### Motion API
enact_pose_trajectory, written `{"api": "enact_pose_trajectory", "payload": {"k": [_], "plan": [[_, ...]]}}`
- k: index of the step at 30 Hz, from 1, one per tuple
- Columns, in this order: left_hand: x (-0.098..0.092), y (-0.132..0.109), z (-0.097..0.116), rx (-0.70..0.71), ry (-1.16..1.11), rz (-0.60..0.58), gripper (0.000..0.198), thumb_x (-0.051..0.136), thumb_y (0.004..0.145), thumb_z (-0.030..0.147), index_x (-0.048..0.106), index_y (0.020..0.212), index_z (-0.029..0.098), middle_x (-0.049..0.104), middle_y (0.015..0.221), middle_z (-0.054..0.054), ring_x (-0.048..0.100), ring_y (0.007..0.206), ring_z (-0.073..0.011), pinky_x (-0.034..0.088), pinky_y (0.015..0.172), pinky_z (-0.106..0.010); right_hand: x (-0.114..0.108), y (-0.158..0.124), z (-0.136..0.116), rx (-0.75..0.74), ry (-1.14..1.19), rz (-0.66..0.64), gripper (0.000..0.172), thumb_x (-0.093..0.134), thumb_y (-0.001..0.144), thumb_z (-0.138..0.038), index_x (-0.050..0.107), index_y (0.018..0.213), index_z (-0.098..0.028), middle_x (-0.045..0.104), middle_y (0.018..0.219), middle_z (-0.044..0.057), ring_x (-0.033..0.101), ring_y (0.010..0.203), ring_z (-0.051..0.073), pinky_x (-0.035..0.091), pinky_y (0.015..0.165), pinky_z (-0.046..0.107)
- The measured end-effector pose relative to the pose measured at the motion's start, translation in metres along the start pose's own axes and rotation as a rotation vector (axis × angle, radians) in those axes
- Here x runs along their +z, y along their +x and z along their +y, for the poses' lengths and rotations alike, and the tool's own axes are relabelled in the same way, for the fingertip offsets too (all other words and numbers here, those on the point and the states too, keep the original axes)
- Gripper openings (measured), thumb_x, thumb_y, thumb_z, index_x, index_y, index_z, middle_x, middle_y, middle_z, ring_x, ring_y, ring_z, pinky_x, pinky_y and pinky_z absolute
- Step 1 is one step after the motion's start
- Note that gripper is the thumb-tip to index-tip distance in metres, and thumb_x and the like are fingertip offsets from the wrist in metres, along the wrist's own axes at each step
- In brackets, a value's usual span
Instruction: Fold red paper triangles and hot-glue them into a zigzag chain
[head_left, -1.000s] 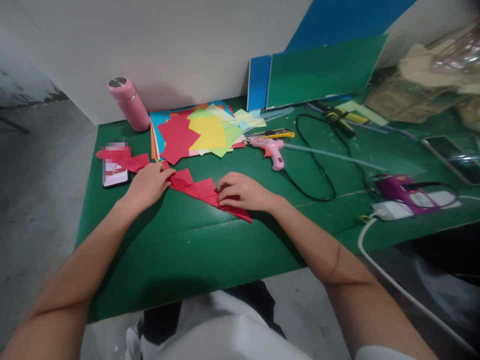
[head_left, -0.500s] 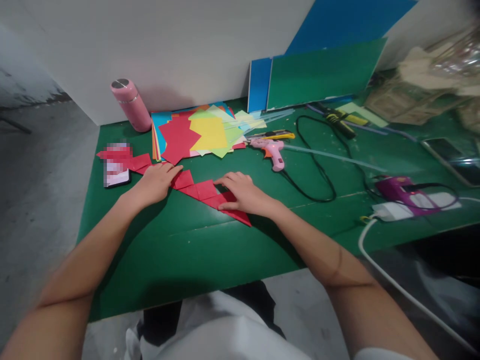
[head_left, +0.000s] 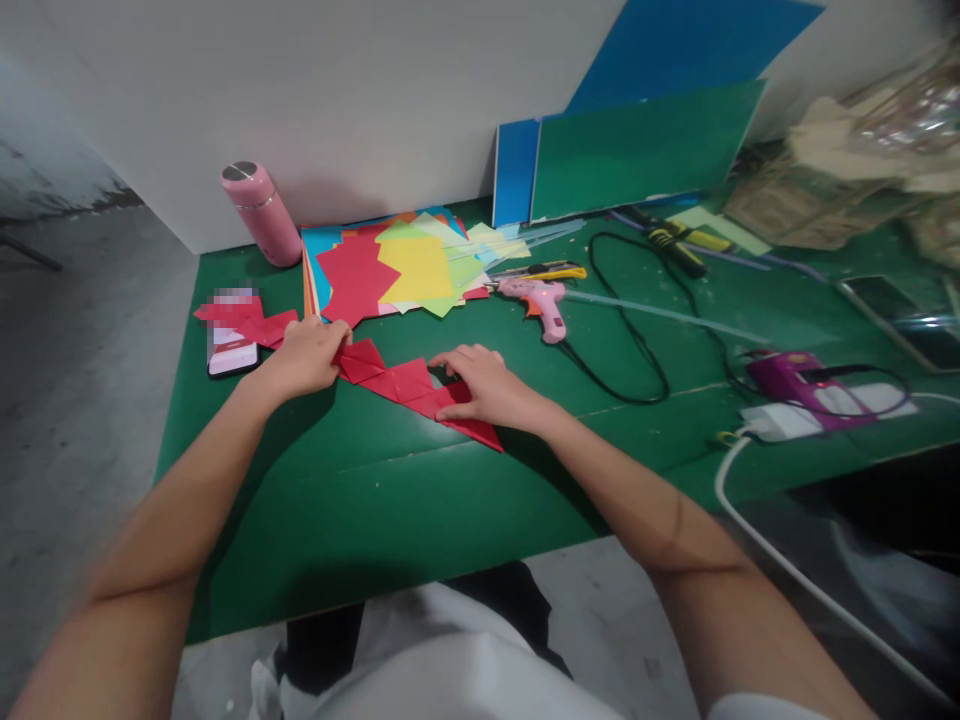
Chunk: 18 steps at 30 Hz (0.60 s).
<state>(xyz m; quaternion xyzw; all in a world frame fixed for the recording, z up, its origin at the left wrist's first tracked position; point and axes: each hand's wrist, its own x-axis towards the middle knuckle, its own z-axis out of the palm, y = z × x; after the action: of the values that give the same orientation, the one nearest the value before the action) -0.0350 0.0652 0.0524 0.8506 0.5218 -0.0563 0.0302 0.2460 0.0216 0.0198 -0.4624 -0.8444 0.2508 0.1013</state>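
Note:
A zigzag strip of folded red paper (head_left: 394, 382) slants across the green table, its left end lying over a phone (head_left: 234, 355). My left hand (head_left: 311, 352) is closed on the strip left of its middle, fingers bent over the paper and the fingertips partly hidden. Nearer the right end, my right hand (head_left: 487, 388) holds the strip, its thumb on the near edge and its curved fingers at the far edge. Behind the strip lies a pile of coloured paper sheets (head_left: 420, 265) with a notched red sheet on top.
A pink bottle (head_left: 262, 215) stands at the back left. A pink glue gun (head_left: 544, 305) and a yellow cutter (head_left: 555, 270) lie behind my right hand. Black cable loops toward a power strip (head_left: 795, 418). Blue and green boards (head_left: 645, 150) lean on the wall.
My left hand has shifted slightly left along the strip, and its fingers have curled in more. The paper near it has tilted a little. My right hand stays in place.

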Motion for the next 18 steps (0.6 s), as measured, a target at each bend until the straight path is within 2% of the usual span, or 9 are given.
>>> {"api": "enact_pose_trajectory", "payload": {"k": [5, 9, 11, 15, 18], "plan": [[-0.017, -0.015, 0.002, -0.007, -0.022, 0.092, 0.03, 0.053, 0.079, 0.014, 0.06, 0.107, 0.023, 0.068, 0.091, -0.006, 0.058, 0.094, -0.0275, 0.042, 0.08, -0.041, -0.004, -0.001, -0.003, 0.007, 0.057, 0.033, 0.072, 0.079, 0.069, -0.047, 0.049, 0.13, -0.022, 0.066, 0.105, 0.008, 0.055, 0.098, 0.028, 0.029, 0.079, 0.034], [-0.04, -0.031, 0.011, 0.03, -0.006, 0.193, 0.022, 0.051, 0.082, 0.015, 0.066, 0.096, 0.022, 0.068, 0.09, -0.006, 0.057, 0.089, -0.0276, 0.04, 0.077, -0.042, -0.005, -0.004, -0.006, -0.03, 0.075, 0.124, 0.063, 0.075, 0.076, -0.041, 0.048, 0.13, -0.025, 0.07, 0.104, 0.006, 0.059, 0.099, 0.026, 0.029, 0.082, 0.036], [-0.049, -0.036, 0.017, 0.032, 0.002, 0.307, 0.022, 0.05, 0.083, 0.015, 0.067, 0.095, 0.022, 0.069, 0.088, -0.006, 0.056, 0.087, -0.0275, 0.039, 0.074, -0.042, -0.005, -0.005, -0.008, -0.05, 0.047, 0.203, 0.052, 0.071, 0.08, -0.035, 0.051, 0.127, -0.024, 0.071, 0.1, 0.005, 0.06, 0.097, 0.025, 0.029, 0.082, 0.036], [-0.056, -0.041, 0.029, 0.059, 0.04, 0.54, 0.021, 0.051, 0.086, 0.012, 0.068, 0.093, 0.023, 0.072, 0.094, -0.004, 0.054, 0.088, -0.0258, 0.037, 0.071, -0.04, -0.007, -0.007, -0.01, -0.129, -0.18, 0.421, 0.016, 0.061, 0.089, -0.025, 0.066, 0.104, -0.024, 0.073, 0.089, 0.003, 0.06, 0.088, 0.021, 0.027, 0.079, 0.038], [-0.053, -0.041, 0.033, 0.045, 0.037, 0.661, 0.022, 0.048, 0.091, 0.015, 0.068, 0.091, 0.023, 0.071, 0.107, -0.002, 0.056, 0.087, -0.0228, 0.039, 0.074, -0.039, -0.009, -0.009, -0.011, -0.196, -0.39, 0.649, 0.018, 0.053, 0.095, -0.023, 0.07, 0.098, -0.029, 0.074, 0.092, -0.001, 0.058, 0.087, 0.018, 0.025, 0.079, 0.039]]}}
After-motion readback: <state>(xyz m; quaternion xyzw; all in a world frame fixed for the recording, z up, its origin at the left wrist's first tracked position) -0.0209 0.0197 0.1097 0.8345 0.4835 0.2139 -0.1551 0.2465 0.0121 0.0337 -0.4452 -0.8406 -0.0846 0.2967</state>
